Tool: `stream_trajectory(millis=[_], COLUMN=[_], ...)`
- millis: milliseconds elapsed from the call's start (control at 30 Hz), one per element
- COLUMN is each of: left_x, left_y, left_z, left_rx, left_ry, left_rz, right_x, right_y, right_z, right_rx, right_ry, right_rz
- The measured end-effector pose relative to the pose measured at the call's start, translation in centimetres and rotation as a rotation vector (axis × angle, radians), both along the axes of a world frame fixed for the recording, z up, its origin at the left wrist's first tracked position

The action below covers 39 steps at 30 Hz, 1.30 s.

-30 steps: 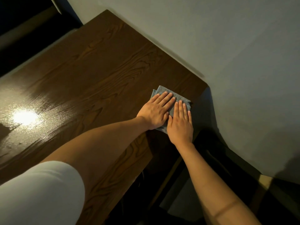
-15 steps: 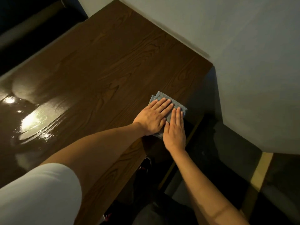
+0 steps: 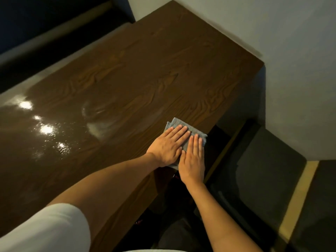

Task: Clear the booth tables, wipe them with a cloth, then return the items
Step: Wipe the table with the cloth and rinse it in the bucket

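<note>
Here, our notes from the head view.
Table: we see a dark wood-grain table (image 3: 138, 73) running up to a pale wall (image 3: 272, 33); its left part is glossy and carries bright light spots, and a hazy smear sits mid-surface.
Room: a dark padded bench (image 3: 261, 171) lies right of the table, below the wall, with a tan strip along its outer edge; another dark seat back (image 3: 45, 33) runs along the far left side.
Hard to make out: the space under the table's near right edge is too dark for us to read; the cloth's near part is covered by our hands.
Cloth: a folded grey-blue cloth (image 3: 179, 123) lies flat on the table, at its near right edge.
Left hand: our left hand (image 3: 168, 144) presses flat on the cloth, fingers straight and close together.
Right hand: our right hand (image 3: 192, 159) lies flat just beside it, fingers straight and together, tips on the cloth, the two hands touching.
Sleeve: a white sleeve (image 3: 43, 228) covers our left upper arm, cut off by the frame.
</note>
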<state>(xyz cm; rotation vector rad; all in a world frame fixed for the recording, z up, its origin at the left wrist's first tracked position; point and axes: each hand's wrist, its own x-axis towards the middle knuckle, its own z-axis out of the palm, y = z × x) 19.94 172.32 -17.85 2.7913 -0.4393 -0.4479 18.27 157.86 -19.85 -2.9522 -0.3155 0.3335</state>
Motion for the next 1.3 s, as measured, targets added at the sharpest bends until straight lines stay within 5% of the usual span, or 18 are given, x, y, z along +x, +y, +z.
stream_trajectory(millis=[400,900,1300], left_x=[-6.6,4.2,7.3], left_y=[7.3,13.3,24.7], left_z=[-0.3,-0.7,-1.0], left_rx=[0.013,0.034,0.065], left_ry=[-0.001,-0.081,-0.103], left_rz=[0.107,0.262,0.498], right_x=[-4.2,9.0,15.5], right_y=[6.4,13.1,26.2], right_z=[1.7,1.0,1.2], right_rx=[-0.117,-0.169,-0.148], right_ry=[0.058,-0.029,-0.014], right_rz=[0.211,0.341,0.553])
